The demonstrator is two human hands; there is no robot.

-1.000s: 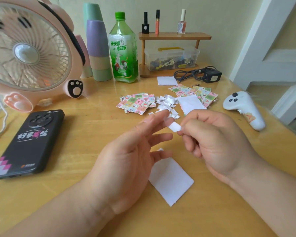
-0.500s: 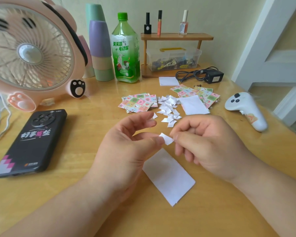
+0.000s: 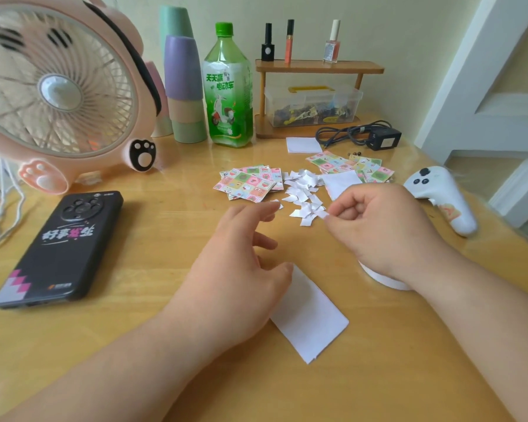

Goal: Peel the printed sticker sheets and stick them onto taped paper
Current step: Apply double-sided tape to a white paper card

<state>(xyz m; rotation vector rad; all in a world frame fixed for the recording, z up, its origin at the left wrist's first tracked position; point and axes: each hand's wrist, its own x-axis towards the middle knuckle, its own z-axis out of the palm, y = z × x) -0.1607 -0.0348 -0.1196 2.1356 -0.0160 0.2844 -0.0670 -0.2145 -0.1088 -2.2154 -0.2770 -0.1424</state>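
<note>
The right hand [image 3: 378, 229] hovers low over the bench [image 3: 134, 345], fingers curled in, with thumb and forefinger pressed together at the near edge of a heap of small white paper scraps [image 3: 302, 193]. Whether a scrap is pinched between the fingertips cannot be told. The left hand [image 3: 241, 263] is released, its fingers loosely spread and holding nothing. Its thumb lies by the far corner of a white sheet of paper [image 3: 311, 318], which lies flat and slanted on the bench between the two forearms. A roll of white tape [image 3: 384, 280] peeks out from under the right wrist.

Beyond the scraps lie two fans of colourful printed sticker sheets, one to the left [image 3: 247, 184] and one to the right [image 3: 357, 167], with another white sheet [image 3: 340, 182] just beside the right one. Farther out are a black phone [image 3: 61, 248], a pink fan [image 3: 58, 92], a green bottle [image 3: 228, 86] and a white controller [image 3: 442, 199].

The step appears to be dealing with peeled backing at the scrap heap. Doing it well probably means keeping scraps well apart from the near white sheet, steadying that sheet with the free left hand, and laying each sticker down one edge first so it lies smooth.
</note>
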